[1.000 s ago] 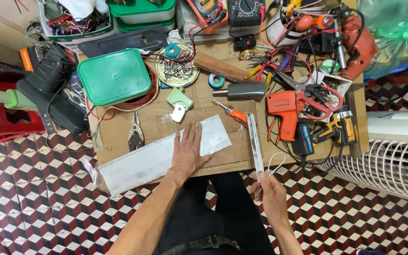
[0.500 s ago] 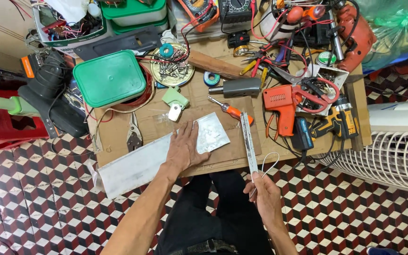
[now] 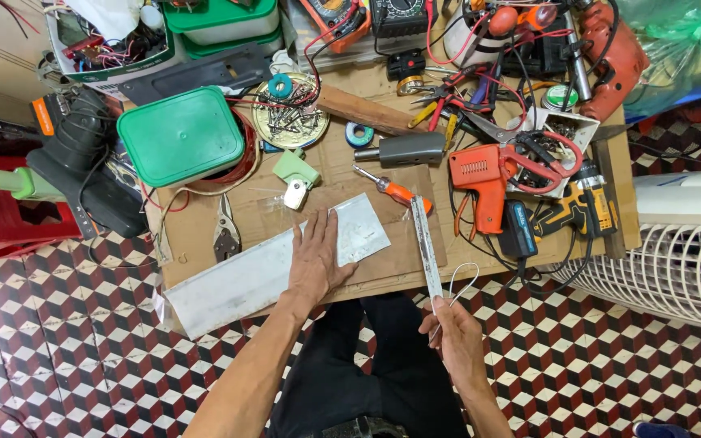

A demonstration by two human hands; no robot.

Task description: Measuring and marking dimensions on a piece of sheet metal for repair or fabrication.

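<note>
Since half a second ago the right hand has drawn slightly back toward the body with the strip, while the left hand has stayed flat on the sheet.

That sheet, a long pale metal piece, lies slanted across the near edge of the cardboard-topped surface, its low end overhanging the floor. Left grip: open palm, fingers spread, pressing down, holding nothing. Right grip: closed around the near end of the strip, which points away over the sheet's right; a thin white wire loop hangs beside it.

Judging by looks, the sheet is thin, light, stiff but bendable, with edges that may cut; best held flat by the palm or taken along a long edge. The strip seems rigid and slim, easy to pinch at its end.

Just beyond the sheet lie an orange screwdriver and pliers to its left; an orange glue gun crowds the strip's far end.
</note>
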